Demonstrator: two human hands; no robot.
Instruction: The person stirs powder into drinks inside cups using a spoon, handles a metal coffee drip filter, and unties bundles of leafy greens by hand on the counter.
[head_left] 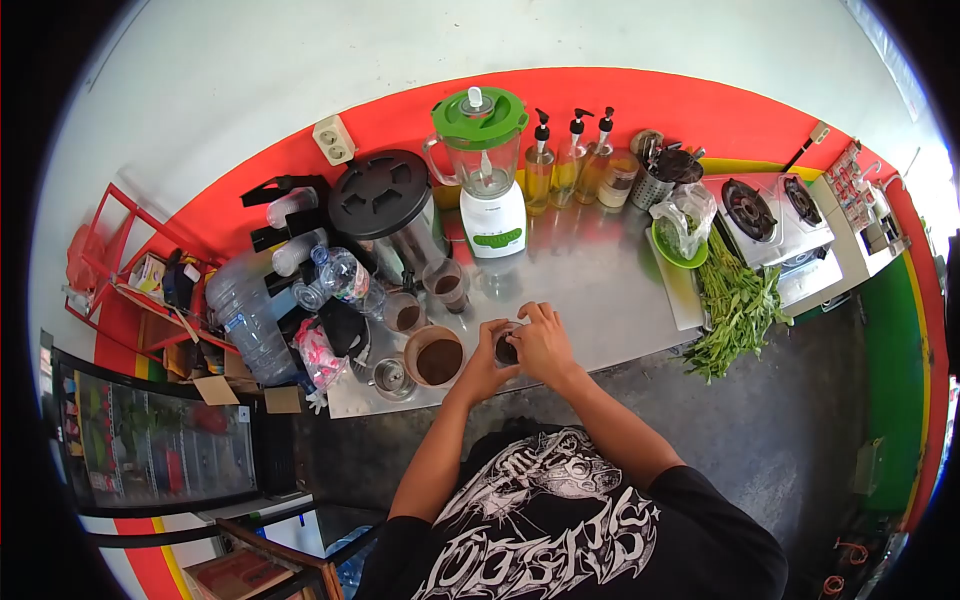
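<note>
Left hand (484, 366): fingers part-curled round side of small clear round cup (506, 333) holding dark brown contents (507, 351), between both hands' fingers. Right hand (543, 347): fingers bent at rim, grip unclear. Probably light, slippery; hold sides.

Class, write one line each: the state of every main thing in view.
Small cup: in left hand, right hand at its top, dark contents
Large tub: open, dark brown contents
Blender: lid on, jug looks empty
Drink dispenser: black lid on
Pump bottles: upright, liquid inside
Gas stove: no flame visible
Green bowl: plastic bag in it
</note>
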